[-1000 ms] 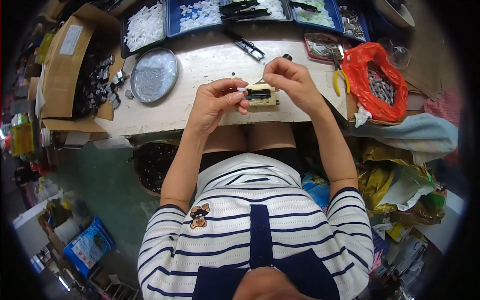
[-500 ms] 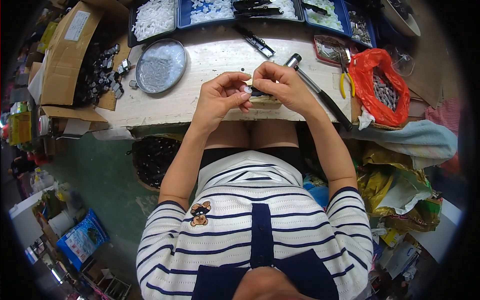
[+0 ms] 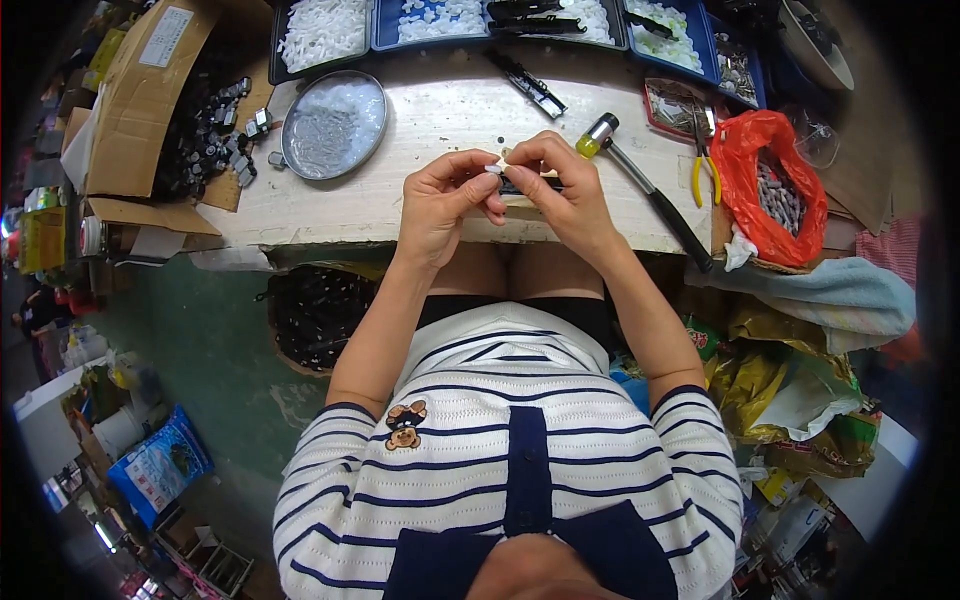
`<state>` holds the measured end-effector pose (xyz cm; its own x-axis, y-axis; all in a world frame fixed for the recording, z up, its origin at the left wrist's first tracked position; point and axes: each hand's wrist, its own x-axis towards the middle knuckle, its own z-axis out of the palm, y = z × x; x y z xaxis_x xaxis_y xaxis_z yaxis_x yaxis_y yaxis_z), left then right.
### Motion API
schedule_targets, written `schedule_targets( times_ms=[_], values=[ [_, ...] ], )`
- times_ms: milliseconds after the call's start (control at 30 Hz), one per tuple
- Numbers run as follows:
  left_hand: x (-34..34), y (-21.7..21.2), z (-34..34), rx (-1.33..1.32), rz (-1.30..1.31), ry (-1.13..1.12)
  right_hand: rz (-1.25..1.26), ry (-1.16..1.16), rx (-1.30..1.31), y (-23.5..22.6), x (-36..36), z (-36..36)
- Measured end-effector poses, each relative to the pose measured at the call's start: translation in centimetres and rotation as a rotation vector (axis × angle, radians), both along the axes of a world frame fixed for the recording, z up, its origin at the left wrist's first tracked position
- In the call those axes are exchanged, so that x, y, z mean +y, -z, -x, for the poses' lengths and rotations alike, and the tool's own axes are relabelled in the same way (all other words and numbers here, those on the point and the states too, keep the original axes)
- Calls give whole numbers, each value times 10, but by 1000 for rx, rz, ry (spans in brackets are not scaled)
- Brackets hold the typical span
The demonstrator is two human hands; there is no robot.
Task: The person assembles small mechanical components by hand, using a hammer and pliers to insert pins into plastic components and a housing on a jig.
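My left hand (image 3: 440,205) pinches a small white plastic piece (image 3: 493,169) between thumb and forefinger, above the front of the workbench. Facing it, my right hand (image 3: 568,195) is closed, thumb and forefinger together at the other end of the white piece; what they hold is too small to make out. Below the fingers lies a black part (image 3: 512,188), mostly covered by my right hand. Just right of that hand lies a hammer (image 3: 648,185) with a yellow and silver head and a black grip.
Blue trays (image 3: 385,45) of small white parts line the back, near a black slotted part (image 3: 530,84). Left are a round metal tray (image 3: 290,168) and a cardboard box (image 3: 130,130) of metal pieces. Yellow-handled pliers (image 3: 696,180) and a red bag (image 3: 735,150) lie right.
My right hand has lifted slightly off the black part, its fingertips meeting the white piece. That piece has turned and sits higher. The view has shifted a little, and more of the hammer's head shows.
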<state>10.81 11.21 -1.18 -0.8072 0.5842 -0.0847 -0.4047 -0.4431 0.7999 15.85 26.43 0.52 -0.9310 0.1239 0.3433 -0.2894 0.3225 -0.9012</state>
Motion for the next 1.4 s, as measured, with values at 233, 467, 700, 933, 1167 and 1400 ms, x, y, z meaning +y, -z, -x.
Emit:
schedule_targets(
  times_ms=[233, 467, 700, 933, 1167, 1400],
  values=[
    [2, -1, -1, 23, 42, -16, -239, 58, 151, 10, -5, 5],
    [-12, -4, 13, 350, 478, -83, -578, 74, 88, 27, 3, 0],
    [-10, 9, 18, 363, 568, -3, -828, 83, 77, 33, -6, 6],
    [7, 13, 27, 845, 858, -96, -889, 45, 99, 19, 5, 15],
    [3, 15, 30, 862, 915, 86, -364, 321, -133, 31, 90, -2],
    [91, -28, 94, 1231, 854, -176, -621, 577, -39, 39, 194, -19]
  ],
)
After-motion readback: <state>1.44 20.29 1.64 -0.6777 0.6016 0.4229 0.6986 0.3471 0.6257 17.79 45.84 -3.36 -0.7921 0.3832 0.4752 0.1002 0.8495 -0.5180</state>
